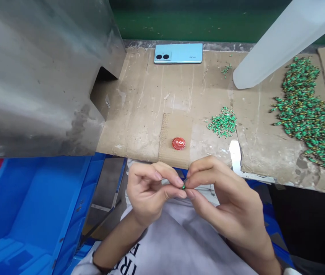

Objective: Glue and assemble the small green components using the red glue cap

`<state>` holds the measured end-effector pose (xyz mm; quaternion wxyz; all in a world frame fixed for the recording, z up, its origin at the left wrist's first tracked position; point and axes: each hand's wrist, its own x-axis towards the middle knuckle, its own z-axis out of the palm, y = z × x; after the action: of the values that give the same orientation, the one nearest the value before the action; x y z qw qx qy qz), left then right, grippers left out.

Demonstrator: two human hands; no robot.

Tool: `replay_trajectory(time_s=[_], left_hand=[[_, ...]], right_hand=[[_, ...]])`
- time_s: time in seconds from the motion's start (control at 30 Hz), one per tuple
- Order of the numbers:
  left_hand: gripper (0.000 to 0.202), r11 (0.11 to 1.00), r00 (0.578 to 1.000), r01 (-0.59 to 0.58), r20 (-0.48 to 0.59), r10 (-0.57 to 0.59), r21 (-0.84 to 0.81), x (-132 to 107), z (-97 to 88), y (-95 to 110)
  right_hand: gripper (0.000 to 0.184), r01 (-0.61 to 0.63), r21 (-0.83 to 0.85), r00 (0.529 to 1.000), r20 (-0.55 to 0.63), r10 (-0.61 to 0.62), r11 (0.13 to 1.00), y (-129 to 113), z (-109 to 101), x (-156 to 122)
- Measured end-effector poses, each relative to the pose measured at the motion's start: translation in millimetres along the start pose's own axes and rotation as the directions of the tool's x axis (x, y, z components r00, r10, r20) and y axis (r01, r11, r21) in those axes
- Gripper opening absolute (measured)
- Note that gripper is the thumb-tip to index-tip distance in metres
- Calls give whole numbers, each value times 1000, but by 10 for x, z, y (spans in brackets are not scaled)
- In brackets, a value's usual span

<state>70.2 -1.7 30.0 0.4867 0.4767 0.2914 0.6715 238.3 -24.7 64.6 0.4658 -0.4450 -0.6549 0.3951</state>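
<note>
My left hand [151, 191] and my right hand [222, 198] meet in front of my chest, just below the near edge of the cardboard-covered bench [151, 114]. Both pinch one tiny green part [183, 186] between thumb and fingertips. A thin dark wire runs from the part toward my right hand. A small heap of green parts [222, 122] lies on the cardboard beyond my right hand. A much larger heap of green and yellow parts [306, 110] spreads at the right.
A red round cap [178, 143] lies on the cardboard just beyond my fingers. A light blue phone [178, 53] rests at the back. A grey metal housing [36, 76] fills the left, a blue bin [30, 214] below it. A white plastic chute [280, 42] slants in from top right.
</note>
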Motion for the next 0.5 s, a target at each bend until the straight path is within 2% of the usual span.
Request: replay_trajectory(time_s=[0.2, 0.5], left_hand=[[39, 1000, 1000, 1, 8, -1, 5, -2, -35, 27], [33, 997, 999, -8, 47, 4, 72, -62, -100, 6]], right_hand=[[19, 98, -89, 995, 29, -96, 991, -3, 20, 58], [23, 180, -206, 983, 65, -170, 962, 47, 76, 130]])
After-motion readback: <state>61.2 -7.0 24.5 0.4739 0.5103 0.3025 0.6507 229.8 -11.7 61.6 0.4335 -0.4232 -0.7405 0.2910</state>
